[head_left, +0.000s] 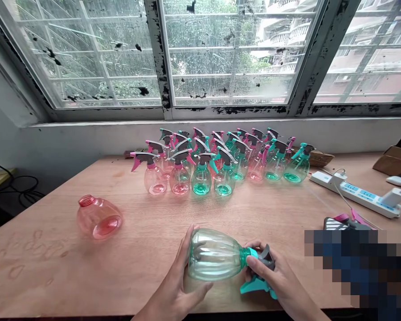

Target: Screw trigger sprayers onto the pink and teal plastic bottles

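A clear teal spray bottle [214, 255] lies on its side near the table's front edge. My left hand [177, 285] cups its base from the left, fingers wrapped round the body. My right hand [274, 278] grips the grey and teal trigger head [262, 272] at the bottle's neck. A pink bottle without a head [98, 217] lies on its side to the left, apart from both hands.
Several finished pink and teal spray bottles [220, 160] stand in rows at the back of the wooden table [147, 240]. A white power strip [357, 194] with a plugged adapter lies at the right. A loose pink trigger head [345, 220] sits beside a blurred patch.
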### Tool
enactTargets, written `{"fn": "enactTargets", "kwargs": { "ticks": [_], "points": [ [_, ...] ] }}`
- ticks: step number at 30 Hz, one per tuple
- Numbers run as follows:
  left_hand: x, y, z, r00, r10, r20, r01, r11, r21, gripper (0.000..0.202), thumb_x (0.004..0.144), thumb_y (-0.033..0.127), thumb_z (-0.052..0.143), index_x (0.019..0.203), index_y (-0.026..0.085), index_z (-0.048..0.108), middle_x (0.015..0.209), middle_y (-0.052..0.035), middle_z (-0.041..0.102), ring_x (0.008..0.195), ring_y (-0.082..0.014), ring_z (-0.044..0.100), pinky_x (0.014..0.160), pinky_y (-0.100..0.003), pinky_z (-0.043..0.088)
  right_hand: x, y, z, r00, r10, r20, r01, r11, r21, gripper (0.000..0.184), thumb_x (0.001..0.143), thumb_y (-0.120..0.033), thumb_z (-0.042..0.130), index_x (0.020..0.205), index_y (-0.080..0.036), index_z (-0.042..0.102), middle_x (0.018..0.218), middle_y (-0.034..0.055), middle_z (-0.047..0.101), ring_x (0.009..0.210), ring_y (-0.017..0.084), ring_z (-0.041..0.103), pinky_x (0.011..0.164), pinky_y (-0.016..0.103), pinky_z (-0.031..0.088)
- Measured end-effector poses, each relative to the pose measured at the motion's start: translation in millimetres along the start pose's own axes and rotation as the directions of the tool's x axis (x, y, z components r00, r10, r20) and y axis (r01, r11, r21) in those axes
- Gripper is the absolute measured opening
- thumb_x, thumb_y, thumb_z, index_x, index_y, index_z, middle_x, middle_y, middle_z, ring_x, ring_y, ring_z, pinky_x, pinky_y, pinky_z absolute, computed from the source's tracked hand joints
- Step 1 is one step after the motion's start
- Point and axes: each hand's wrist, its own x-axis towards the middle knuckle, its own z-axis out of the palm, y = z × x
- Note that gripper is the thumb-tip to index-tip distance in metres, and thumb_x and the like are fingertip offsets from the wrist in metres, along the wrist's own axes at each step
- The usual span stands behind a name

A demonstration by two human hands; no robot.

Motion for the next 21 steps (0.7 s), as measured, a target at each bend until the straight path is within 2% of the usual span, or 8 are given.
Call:
{"fn": "enactTargets", "kwargs": {
  "ticks": [2, 5, 9, 13, 15, 18, 20, 21],
  "points": [
    [1.5, -4.8, -2.1, 1.0, 0.0, 0.014, -0.001, 1.0, 0.028, 0.09, 0.091, 0.039, 0.069, 0.159, 0.041, 0.009, 0.17, 0.0003, 0.015, 0.155, -0.0297, 0.016, 0.128, -0.047, 0.006, -0.1, -0.3, 0.1, 1.0, 0.008, 0.002, -0.008, 1.0, 0.0, 0.035, 0.08, -0.048, 0.08, 0.092, -0.018, 0.065, 0.063, -0.0012, 0.07, 0.06, 0.016, 0.065, 0.059, 0.026, 0.052],
    [3.1, -4.0, -5.0, 0.999, -0.04, 0.035, 0.04, 0.999, 0.001, 0.107, 0.083, 0.045, 0.077, 0.16, 0.037, 0.003, 0.171, -0.0021, 0.01, 0.156, -0.0303, 0.011, 0.128, -0.046, 0.009, -0.5, -1.2, 0.7, 1.0, 0.007, 0.026, -0.006, 1.0, -0.018, 0.034, 0.079, -0.047, 0.08, 0.087, -0.017, 0.066, 0.063, -0.0015, 0.069, 0.061, 0.016, 0.065, 0.061, 0.027, 0.053],
    [2.3, 5.0, -3.8, 0.995, -0.091, 0.033, 0.093, 0.994, -0.06, 0.1, 0.085, 0.05, 0.074, 0.16, 0.033, 0.009, 0.169, -0.0054, 0.02, 0.154, -0.0311, 0.021, 0.126, -0.046, 0.02, -0.5, -1.4, 1.2, 1.0, -0.006, 0.021, 0.007, 1.0, -0.028, 0.033, 0.079, -0.047, 0.08, 0.086, -0.017, 0.067, 0.063, -0.0018, 0.068, 0.061, 0.015, 0.063, 0.06, 0.026, 0.052],
    [1.1, 5.2, -3.5, 0.996, -0.063, -0.061, 0.071, 0.986, 0.149, 0.095, 0.086, 0.041, 0.075, 0.159, 0.038, 0.014, 0.164, -0.0031, 0.032, 0.152, -0.0303, 0.026, 0.127, -0.047, 0.017, 0.0, -0.4, 0.2, 1.0, 0.001, 0.004, -0.001, 1.0, -0.024, 0.035, 0.079, -0.048, 0.08, 0.088, -0.017, 0.066, 0.064, -0.0023, 0.067, 0.061, 0.015, 0.063, 0.059, 0.026, 0.051],
    [0.5, 2.2, -7.0, 0.997, -0.036, -0.066, 0.049, 0.977, 0.209, 0.091, 0.089, 0.038, 0.072, 0.158, 0.042, 0.014, 0.163, -0.0005, 0.035, 0.151, -0.0298, 0.029, 0.127, -0.047, 0.018, -0.1, -0.2, -0.6, 1.0, 0.002, 0.011, -0.002, 1.0, -0.024, 0.035, 0.079, -0.048, 0.08, 0.088, -0.017, 0.066, 0.065, -0.0024, 0.066, 0.062, 0.015, 0.063, 0.06, 0.027, 0.052],
    [-1.8, -0.5, -14.5, 0.995, -0.099, 0.027, 0.096, 0.991, 0.096, 0.111, 0.076, 0.036, 0.086, 0.158, 0.043, 0.011, 0.164, 0.0007, 0.033, 0.152, -0.0303, 0.027, 0.125, -0.042, 0.025, -0.7, -0.4, -1.7, 1.0, 0.014, 0.025, -0.013, 0.999, -0.043, 0.035, 0.079, -0.048, 0.08, 0.089, -0.018, 0.065, 0.063, -0.0027, 0.067, 0.061, 0.015, 0.063, 0.06, 0.027, 0.05],
    [-3.9, 0.8, -18.6, 0.984, -0.163, 0.078, 0.168, 0.984, -0.053, 0.128, 0.063, 0.037, 0.095, 0.159, 0.038, 0.01, 0.164, -0.0027, 0.033, 0.151, -0.0316, 0.027, 0.125, -0.041, 0.027, -1.2, -0.8, -2.1, 0.999, 0.025, 0.032, -0.024, 0.998, -0.054, 0.035, 0.08, -0.049, 0.079, 0.089, -0.018, 0.065, 0.061, -0.0027, 0.068, 0.059, 0.015, 0.063, 0.06, 0.027, 0.05],
    [-4.7, 2.4, -20.0, 0.979, -0.184, 0.083, 0.194, 0.973, -0.124, 0.129, 0.062, 0.04, 0.095, 0.16, 0.035, 0.011, 0.164, -0.0045, 0.034, 0.151, -0.0319, 0.028, 0.125, -0.042, 0.027, -1.5, -1.0, -2.2, 0.999, 0.027, 0.039, -0.025, 0.998, -0.055, 0.035, 0.08, -0.049, 0.079, 0.088, -0.018, 0.065, 0.061, -0.0026, 0.068, 0.059, 0.015, 0.063, 0.06, 0.027, 0.05]
  ]
}}
